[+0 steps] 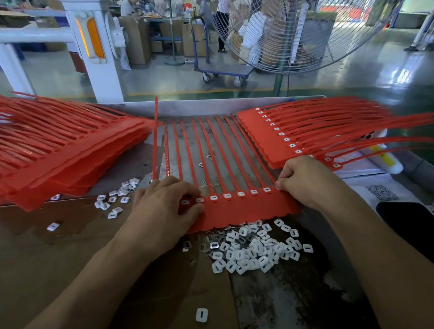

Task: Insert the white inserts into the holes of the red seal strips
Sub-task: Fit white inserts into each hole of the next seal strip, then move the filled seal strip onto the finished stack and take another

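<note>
A red seal strip sheet [243, 207] lies flat in front of me, its thin tails running away toward the table's far edge. White inserts [240, 194] sit in a row of holes along its head band. My left hand [161, 210] grips the sheet's left end, thumb under and fingers curled over the leftmost holes. My right hand [306, 180] pinches the sheet's right end at the last hole. A heap of loose white inserts [251, 248] lies just below the sheet.
A tall pile of red strip sheets [52, 158] fills the left. A stack with inserts fitted [289, 132] lies at the right. Scattered inserts [115, 198] sit at the left, a single one [201, 315] near me. A black phone [411, 224] and a large fan [300, 12] are on the right.
</note>
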`<state>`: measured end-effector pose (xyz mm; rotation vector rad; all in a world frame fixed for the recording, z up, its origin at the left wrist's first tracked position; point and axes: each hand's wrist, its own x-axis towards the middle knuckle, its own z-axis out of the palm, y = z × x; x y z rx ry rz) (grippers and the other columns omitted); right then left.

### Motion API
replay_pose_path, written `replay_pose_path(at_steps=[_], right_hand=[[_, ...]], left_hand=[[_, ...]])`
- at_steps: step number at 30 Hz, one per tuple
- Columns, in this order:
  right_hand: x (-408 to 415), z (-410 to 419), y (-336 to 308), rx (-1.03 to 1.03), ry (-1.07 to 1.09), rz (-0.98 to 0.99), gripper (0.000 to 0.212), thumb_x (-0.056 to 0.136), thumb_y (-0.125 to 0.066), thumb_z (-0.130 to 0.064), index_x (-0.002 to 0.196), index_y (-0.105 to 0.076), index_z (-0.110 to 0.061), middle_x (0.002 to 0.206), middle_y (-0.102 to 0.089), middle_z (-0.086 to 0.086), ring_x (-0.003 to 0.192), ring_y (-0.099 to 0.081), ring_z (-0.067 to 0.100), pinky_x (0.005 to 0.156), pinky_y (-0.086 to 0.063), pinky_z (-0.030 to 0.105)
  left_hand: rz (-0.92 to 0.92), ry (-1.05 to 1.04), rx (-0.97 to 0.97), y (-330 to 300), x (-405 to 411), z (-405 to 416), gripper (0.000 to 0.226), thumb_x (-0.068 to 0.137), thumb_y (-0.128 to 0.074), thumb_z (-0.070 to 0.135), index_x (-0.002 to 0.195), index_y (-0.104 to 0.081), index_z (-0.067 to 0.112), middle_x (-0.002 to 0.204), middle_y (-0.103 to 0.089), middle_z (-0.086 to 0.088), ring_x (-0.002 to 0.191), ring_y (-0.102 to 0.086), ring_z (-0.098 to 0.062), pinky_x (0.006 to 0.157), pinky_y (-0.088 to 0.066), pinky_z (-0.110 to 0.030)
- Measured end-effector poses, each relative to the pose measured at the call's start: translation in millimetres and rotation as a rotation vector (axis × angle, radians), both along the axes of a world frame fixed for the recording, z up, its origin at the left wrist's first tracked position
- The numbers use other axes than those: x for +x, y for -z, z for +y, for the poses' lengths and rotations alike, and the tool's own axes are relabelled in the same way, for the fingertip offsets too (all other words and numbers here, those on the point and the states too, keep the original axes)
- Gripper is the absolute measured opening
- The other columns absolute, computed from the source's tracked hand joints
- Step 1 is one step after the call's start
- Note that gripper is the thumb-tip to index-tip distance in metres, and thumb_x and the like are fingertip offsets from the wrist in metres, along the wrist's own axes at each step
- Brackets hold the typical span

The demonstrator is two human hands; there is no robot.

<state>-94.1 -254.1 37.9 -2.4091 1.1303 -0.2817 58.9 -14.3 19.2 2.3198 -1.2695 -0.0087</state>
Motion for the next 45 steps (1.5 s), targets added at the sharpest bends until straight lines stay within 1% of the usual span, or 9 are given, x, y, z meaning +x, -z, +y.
replay_pose_path(at_steps=[7, 12, 16, 19, 22, 27, 35, 41, 45], right_hand=[[-18, -1, 15, -0.037, 0.040, -0.228, 0.016, 0.095, -0.068, -0.019, 0.082, -0.075, -0.023, 0.080, -0.070, -0.009, 0.077, -0.064, 0.009, 0.061, -0.040, 0.025], [-18, 2, 14, -0.020, 0.020, -0.183, 0.013, 0.091, -0.075, -0.039, 0.084, -0.074, -0.028, 0.079, -0.070, -0.013, 0.077, -0.064, 0.006, 0.067, -0.049, 0.031], [-16, 3, 13, -0.025, 0.026, -0.116, 0.014, 0.090, -0.075, -0.043, 0.086, -0.072, -0.029, 0.080, -0.068, -0.015, 0.081, -0.064, 0.009, 0.076, -0.054, 0.037], [-15, 4, 13, 0.002, 0.005, -0.147, 0.012, 0.091, -0.074, -0.041, 0.089, -0.071, -0.029, 0.083, -0.066, -0.017, 0.081, -0.062, 0.004, 0.066, -0.046, 0.029], [-13, 7, 12, 0.026, -0.015, -0.218, 0.013, 0.092, -0.074, -0.039, 0.084, -0.064, -0.034, 0.085, -0.064, -0.019, 0.082, -0.059, -0.001, 0.063, -0.040, 0.021], [-11, 9, 11, 0.074, -0.044, -0.390, 0.007, 0.093, -0.073, -0.036, 0.092, -0.068, -0.030, 0.091, -0.071, -0.014, 0.087, -0.065, 0.002, 0.075, -0.051, 0.029], [-10, 14, 7, 0.062, -0.046, -0.624, 0.005, 0.089, -0.075, -0.032, 0.088, -0.070, -0.030, 0.087, -0.071, -0.022, 0.081, -0.067, -0.003, 0.070, -0.049, 0.024], [-11, 7, 11, 0.237, -0.008, -0.628, 0.010, 0.088, -0.075, -0.036, 0.089, -0.075, -0.026, 0.086, -0.077, -0.012, 0.086, -0.073, 0.010, 0.085, -0.059, 0.041], [-11, 3, 12, 0.389, 0.013, -0.665, 0.011, 0.084, -0.080, -0.034, 0.089, -0.079, -0.025, 0.087, -0.079, -0.007, 0.086, -0.076, 0.014, 0.085, -0.058, 0.038]], left_hand=[[-0.041, 0.017, -0.061, -3, 0, 1, 0.030, 0.092, -0.062, 0.051, 0.120, -0.064, 0.039, 0.124, -0.055, 0.017, 0.123, -0.046, -0.009, 0.110, -0.031, -0.041], [-0.190, -0.181, -0.060, -13, 14, 11, 0.019, 0.090, -0.064, 0.047, 0.102, -0.070, 0.033, 0.104, -0.060, 0.011, 0.106, -0.059, -0.017, 0.094, -0.043, -0.042], [-0.227, -0.346, 0.055, -18, 25, 20, 0.028, 0.089, -0.061, 0.058, 0.093, -0.066, 0.031, 0.093, -0.060, 0.009, 0.096, -0.062, -0.017, 0.086, -0.042, -0.040], [-0.223, -0.409, 0.175, -17, 27, 20, 0.040, 0.088, -0.055, 0.068, 0.093, -0.064, 0.029, 0.097, -0.067, 0.006, 0.099, -0.063, -0.019, 0.087, -0.040, -0.040], [-0.196, -0.421, 0.178, -15, 27, 19, 0.041, 0.088, -0.056, 0.067, 0.091, -0.063, 0.027, 0.097, -0.069, 0.005, 0.100, -0.064, -0.019, 0.087, -0.039, -0.039], [-0.038, -0.427, 0.145, -17, 29, 21, 0.037, 0.087, -0.063, 0.063, 0.092, -0.062, 0.027, 0.097, -0.068, 0.005, 0.095, -0.064, -0.020, 0.086, -0.049, -0.039], [0.108, -0.397, -0.076, -18, 25, 17, 0.022, 0.089, -0.070, 0.046, 0.098, -0.062, 0.028, 0.091, -0.064, 0.010, 0.089, -0.064, -0.016, 0.080, -0.055, -0.039], [0.174, -0.337, -0.287, -12, 20, 10, 0.016, 0.090, -0.070, 0.043, 0.097, -0.061, 0.031, 0.082, -0.063, 0.016, 0.078, -0.058, 0.006, 0.064, -0.050, -0.023], [0.237, -0.301, -0.387, -11, 18, 11, 0.017, 0.091, -0.068, 0.047, 0.100, -0.059, 0.036, 0.089, -0.066, 0.016, 0.079, -0.062, 0.003, 0.069, -0.058, -0.030]])
